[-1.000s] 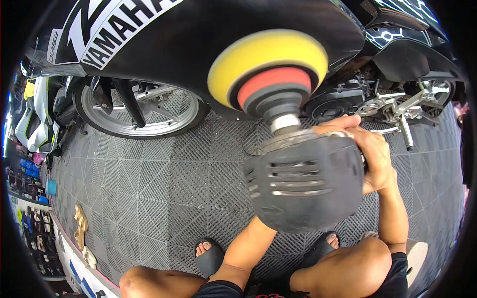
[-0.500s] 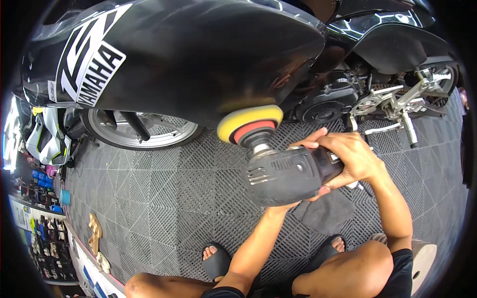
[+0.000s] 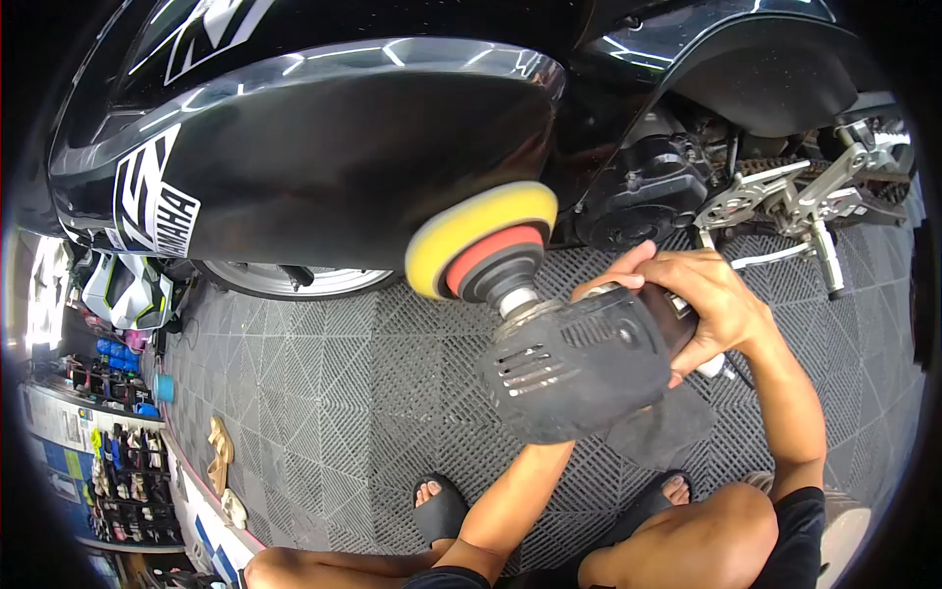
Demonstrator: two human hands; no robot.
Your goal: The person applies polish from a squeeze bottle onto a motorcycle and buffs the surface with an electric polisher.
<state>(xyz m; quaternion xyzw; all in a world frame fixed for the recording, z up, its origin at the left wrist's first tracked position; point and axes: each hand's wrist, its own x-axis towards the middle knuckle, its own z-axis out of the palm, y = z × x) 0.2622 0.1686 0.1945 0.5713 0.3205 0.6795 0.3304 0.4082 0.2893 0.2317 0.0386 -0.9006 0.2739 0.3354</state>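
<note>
A black power polisher (image 3: 579,363) with a yellow foam pad (image 3: 481,236) on a red backing plate is held up in front of a black motorcycle fairing (image 3: 343,157). The pad's edge meets the lower part of the panel; I cannot tell how firmly it presses. My right hand (image 3: 711,294) is closed around the polisher's rear body. From below, my left hand (image 3: 549,454) reaches behind the polisher head and supports it, with most of its fingers hidden. White lettering (image 3: 162,206) marks the fairing's left part.
A wheel (image 3: 304,280) shows under the fairing, with an engine cover (image 3: 643,191) and metal footrest bracket (image 3: 760,201) on the right. A dark cloth (image 3: 662,432) lies on the grey grid floor (image 3: 314,412). Sandals (image 3: 221,456) and a stocked display rack (image 3: 128,481) are at the left.
The view has tilted, so more of the fairing's upper part shows. The pad has shifted slightly up and left against the panel, and its blur has lessened. Both hands keep their hold.
</note>
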